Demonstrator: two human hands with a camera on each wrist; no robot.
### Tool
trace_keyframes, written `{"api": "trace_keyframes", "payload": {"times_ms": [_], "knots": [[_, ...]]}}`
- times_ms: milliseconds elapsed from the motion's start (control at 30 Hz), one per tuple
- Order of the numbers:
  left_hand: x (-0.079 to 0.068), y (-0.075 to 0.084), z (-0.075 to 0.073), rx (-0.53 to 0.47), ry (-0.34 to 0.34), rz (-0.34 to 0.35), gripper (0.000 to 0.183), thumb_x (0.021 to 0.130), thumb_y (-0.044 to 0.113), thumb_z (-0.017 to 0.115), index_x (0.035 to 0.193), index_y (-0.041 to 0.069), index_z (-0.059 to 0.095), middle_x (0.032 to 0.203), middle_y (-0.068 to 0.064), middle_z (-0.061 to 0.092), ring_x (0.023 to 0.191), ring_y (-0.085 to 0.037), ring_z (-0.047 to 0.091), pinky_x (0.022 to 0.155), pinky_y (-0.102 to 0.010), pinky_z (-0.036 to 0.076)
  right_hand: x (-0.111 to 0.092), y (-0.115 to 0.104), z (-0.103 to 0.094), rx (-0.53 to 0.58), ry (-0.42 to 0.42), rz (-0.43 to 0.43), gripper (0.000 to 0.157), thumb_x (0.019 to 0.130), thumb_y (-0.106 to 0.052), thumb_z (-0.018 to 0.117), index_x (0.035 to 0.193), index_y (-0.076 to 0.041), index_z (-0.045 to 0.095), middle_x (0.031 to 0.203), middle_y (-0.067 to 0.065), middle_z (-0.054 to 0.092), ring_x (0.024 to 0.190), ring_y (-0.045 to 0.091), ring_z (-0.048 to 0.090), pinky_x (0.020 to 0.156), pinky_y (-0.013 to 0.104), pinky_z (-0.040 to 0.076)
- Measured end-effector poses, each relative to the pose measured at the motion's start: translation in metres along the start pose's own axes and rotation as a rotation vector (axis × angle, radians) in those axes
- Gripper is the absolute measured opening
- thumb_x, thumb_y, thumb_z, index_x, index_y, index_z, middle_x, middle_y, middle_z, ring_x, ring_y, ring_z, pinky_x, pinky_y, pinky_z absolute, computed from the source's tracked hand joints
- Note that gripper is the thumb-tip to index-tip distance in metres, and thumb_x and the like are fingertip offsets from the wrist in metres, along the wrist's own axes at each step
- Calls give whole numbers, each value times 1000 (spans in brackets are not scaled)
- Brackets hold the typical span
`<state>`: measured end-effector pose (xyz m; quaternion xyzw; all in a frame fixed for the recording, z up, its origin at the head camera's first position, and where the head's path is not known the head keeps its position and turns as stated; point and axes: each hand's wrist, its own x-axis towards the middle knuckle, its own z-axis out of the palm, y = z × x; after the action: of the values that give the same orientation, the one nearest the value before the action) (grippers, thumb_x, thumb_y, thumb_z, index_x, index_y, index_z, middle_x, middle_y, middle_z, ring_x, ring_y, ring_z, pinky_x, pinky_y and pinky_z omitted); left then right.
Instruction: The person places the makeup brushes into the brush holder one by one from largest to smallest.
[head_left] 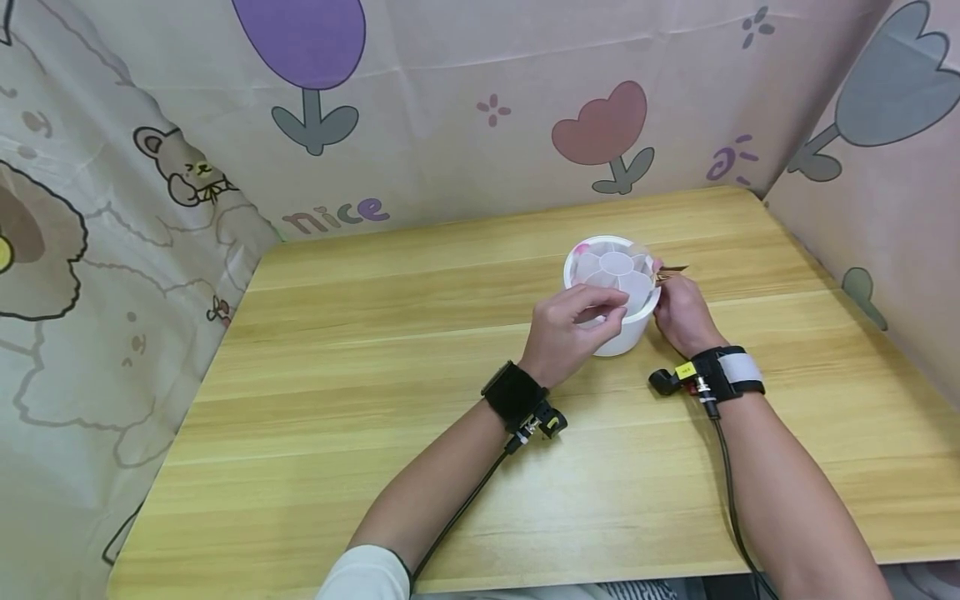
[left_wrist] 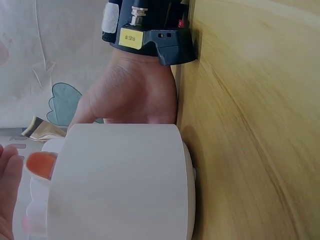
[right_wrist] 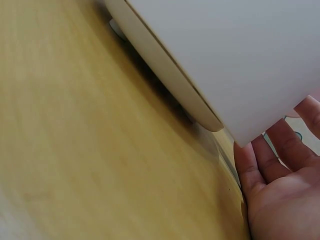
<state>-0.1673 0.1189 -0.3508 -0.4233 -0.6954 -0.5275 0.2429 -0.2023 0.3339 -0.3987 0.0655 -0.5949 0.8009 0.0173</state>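
Note:
A white round organizer (head_left: 619,337) with petal-shaped compartments stands on the table, right of centre. My left hand (head_left: 573,329) is over its front rim, thumb and index tips close together; whether anything is between them is too small to tell. Only part of this hand (left_wrist: 7,187) shows in the left wrist view, near an orange piece (left_wrist: 41,164) at the organizer's top. My right hand (head_left: 684,312) holds the organizer's right side. Its fingers (right_wrist: 270,160) lie against the white wall in the right wrist view. Gold-and-dark pieces (head_left: 672,268) stick out beside that hand.
The organizer stands on a light wooden table (head_left: 360,400). Patterned cloth (head_left: 450,100) hangs behind the table and along both sides. Black wrist straps with cameras and cables (head_left: 731,492) run along both forearms.

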Motion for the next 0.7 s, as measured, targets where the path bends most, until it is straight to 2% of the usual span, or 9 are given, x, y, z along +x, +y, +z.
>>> {"api": "trace_keyframes", "payload": {"times_ms": [167,400,700], "knots": [[0,1,-2,8,-2,-9,12,85,1,66,96,-1,71,92,-9,71,91,-7,66,80,-12,50,1,1,-1,-22,11,0,35,99,-40,49,109,-7,56,109,4,38,101,10,38,87,18,38],[0,1,-3,4,3,-5,12,85,1,65,95,-1,71,91,-8,71,89,-6,65,79,-12,50,1,3,-1,26,5,-19,31,99,-36,50,108,-8,60,111,4,44,103,9,43,89,17,40],[-1,-1,-3,14,7,-5,12,84,0,67,95,-2,71,91,-10,71,88,-9,66,79,-12,50,2,4,-2,-2,-2,-18,34,100,-37,47,111,-7,58,112,4,40,104,10,39,91,19,38]]}}
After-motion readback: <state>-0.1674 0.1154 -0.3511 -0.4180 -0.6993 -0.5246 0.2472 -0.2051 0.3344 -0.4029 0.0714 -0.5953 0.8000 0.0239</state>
